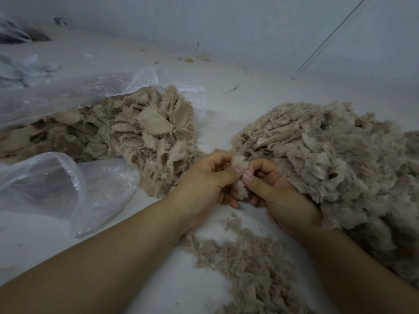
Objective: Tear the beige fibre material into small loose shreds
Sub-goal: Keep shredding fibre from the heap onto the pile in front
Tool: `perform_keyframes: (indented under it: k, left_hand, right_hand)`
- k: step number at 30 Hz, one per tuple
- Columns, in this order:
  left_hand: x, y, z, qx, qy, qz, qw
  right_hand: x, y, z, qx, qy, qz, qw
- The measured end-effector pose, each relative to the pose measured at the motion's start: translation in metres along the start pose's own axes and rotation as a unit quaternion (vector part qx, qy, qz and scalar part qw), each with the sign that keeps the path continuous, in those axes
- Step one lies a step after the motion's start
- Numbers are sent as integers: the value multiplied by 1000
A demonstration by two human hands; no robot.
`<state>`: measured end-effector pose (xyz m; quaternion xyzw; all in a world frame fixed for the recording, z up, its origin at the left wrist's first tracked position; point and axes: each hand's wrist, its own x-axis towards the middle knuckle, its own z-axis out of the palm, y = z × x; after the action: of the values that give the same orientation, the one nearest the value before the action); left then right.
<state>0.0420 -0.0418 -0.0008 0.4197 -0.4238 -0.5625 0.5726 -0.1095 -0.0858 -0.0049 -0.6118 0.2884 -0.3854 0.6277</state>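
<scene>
- Between the two heaps, low in the head view, the left hand (207, 177) and right hand (269, 186) pinch one beige fibre piece (240, 175), thumbs touching.
- Coarse fibre (127, 130) spills from a clear plastic bag (56, 96) on the left.
- Fluffier fibre heap (335, 155) lies right; loose shreds (244, 257) lie on the white surface (226, 91).

Clear plastic bag (68, 91) lies crumpled at left on the pale floor (260, 91), its mouth open toward centre; a 2nd clear bag (56, 189) sits nearer, lower left, also crumpled. Grey-white wall (226, 23) runs along the back w/ a thin diagonal line (333, 35) at upper right. Small yellowish scraps (189, 60) lie near the wall base; more crumpled plastic (13, 30) at far upper left.
</scene>
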Motion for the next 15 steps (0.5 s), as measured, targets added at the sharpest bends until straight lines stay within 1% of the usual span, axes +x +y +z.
perform_keyframes:
  k: [4,8,11,13,15]
  left_hand:
    - [1,-1,-1,21,15,30,999]
    - [2,-3,-3,8,4,31,999]
    - [5,-4,-4,-4,4,32,999]
    - [4,-1,-4,11,-14,29,999]
    - [3,1,-6,51,-29,17,998]
  right_hand:
    - [1,2,-1,-8,-8,-9,1000]
    - [3,8,-4,44,0,4,999]
    - [3,9,-5,54,-5,-8,999]
    - [4,10,-5,39,2,-19,999]
    - [4,10,-7,25,7,-30,999]
